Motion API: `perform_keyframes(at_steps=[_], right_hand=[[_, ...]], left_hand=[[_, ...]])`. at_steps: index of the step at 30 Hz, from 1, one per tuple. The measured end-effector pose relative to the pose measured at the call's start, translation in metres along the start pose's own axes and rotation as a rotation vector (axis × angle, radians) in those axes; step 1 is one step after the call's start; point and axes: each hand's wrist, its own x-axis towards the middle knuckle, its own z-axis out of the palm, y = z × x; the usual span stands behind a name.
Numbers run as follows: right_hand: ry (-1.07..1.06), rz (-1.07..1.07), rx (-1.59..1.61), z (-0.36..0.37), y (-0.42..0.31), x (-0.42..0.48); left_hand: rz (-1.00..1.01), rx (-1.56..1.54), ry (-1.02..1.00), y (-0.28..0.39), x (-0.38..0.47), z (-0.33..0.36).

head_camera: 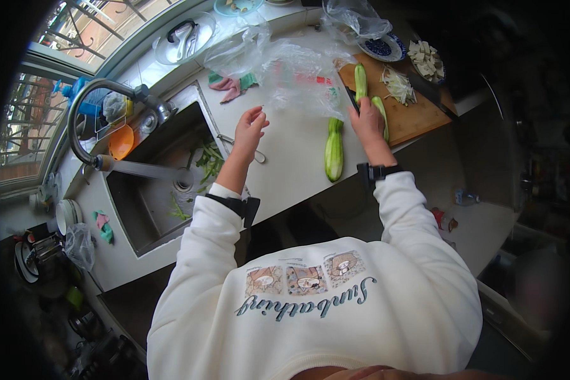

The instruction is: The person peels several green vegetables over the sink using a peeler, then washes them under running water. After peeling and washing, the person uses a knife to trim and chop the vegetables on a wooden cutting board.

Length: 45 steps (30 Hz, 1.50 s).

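Observation:
My left hand (251,127) is raised over the counter beside the sink, fingers loosely bent and apart, with nothing seen in it. A slim utensil with a looped handle (261,157) lies by that wrist, partly hidden. My right hand (368,122) is at the left edge of the wooden cutting board (411,127). Its fingertips meet the lower end of one peeled zucchini (360,78), and a second pale green zucchini (381,110) runs along its other side. Whether it grips either is hidden. Another zucchini (334,151) lies on the counter left of the board.
A cleaver (427,90) rests on the board beside shredded white vegetable (398,86). Behind are a plate of white cubes (426,60) and a blue-patterned plate (384,47). Crumpled plastic bags (294,71) cover the counter's back. Water runs from the faucet (78,128) into the sink (156,228), over green peels.

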Motion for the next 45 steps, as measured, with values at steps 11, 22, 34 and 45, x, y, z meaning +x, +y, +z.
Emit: perform_keyframes(at_steps=[11, 22, 34, 45], right_hand=[[-0.377, 0.202, 0.593, 0.037, -0.085, -0.166], [-1.283, 0.119, 1.342, 0.092, -0.389, -0.150], [-1.235, -0.157, 0.589, 0.185, -0.484, -0.138], [-1.522, 0.388, 0.986, 0.218, -0.488, -0.127]], left_hand=[[-0.259, -0.259, 0.068, -0.057, -0.116, -0.108], [0.078, -1.169, 0.535, -0.062, -0.059, -0.264], [-0.042, -0.986, 0.928, -0.085, -0.034, -0.336], [-0.034, -1.117, 0.419, -0.086, -0.030, -0.349]])
